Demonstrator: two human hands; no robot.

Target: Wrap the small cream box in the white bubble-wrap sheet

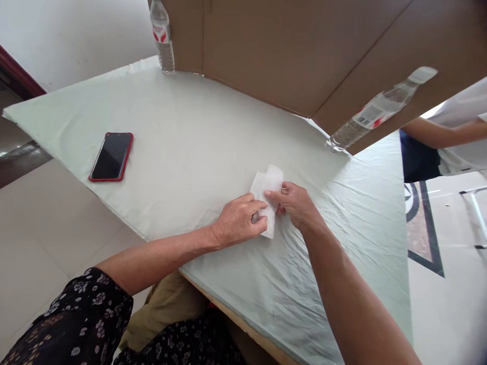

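A folded white tissue [263, 183] lies between my two hands, just above or on the cloth-covered table. My left hand [239, 220] comes in from the left with its fingers curled against the tissue's near-left side. From the right, my right hand [294, 202] pinches the tissue's right edge, thumb on top and the other fingers partly behind it. The tissue's upper end sticks up past both hands, and a lower corner hangs out below the left fingers.
A phone in a red case [111, 157] lies at the left. A brown cardboard panel [255, 49] stands across the back, with one water bottle [162, 36] at its left and another water bottle [379, 114] at its right. Beyond the table's right edge is another person's arm [441, 133].
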